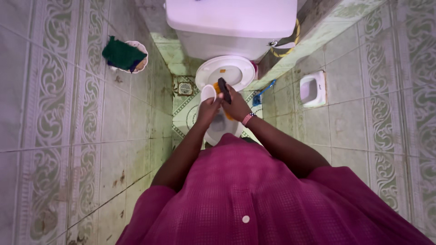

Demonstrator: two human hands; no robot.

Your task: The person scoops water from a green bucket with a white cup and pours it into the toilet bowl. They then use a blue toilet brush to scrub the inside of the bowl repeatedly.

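Right hand (236, 106) wrapped around a scrub pad (224, 90), dark top with a yellow-orange layer under it, held edge-up over the toilet bowl (222, 129); fingers closed on it, fingertips mostly hidden behind the pad. Beaded bracelet (248, 119) on that wrist. Left hand (209, 109) closed on a small white cup-like container (208, 92), just beside the pad, maybe touching it; can't tell what the container is or whether anything is in it, only its rim shows. Both hands meet above the bowl, so most of the bowl is covered by hands and forearms; only a pale patch shows between the arms. Raised toilet lid (225, 70) leans back against the white cistern (231, 22), whose top is cut off by the frame edge. Small orange mark on the lid, too small to identify. Magenta shirt (254, 195) fills the lower frame and hides the floor in front of the toilet. Left wall: wall-mounted soap dish (139, 46) with a green cloth (121, 54) draped over it, covering most of it. Floor drain (185, 88) left of the bowl. Blue-handled brush (263, 93) on the floor to the right, head partly hidden by the hand. White wall holder (313, 88) on the right wall, contents unclear. Yellow-black hose (290, 43) beside the cistern, partly hidden.
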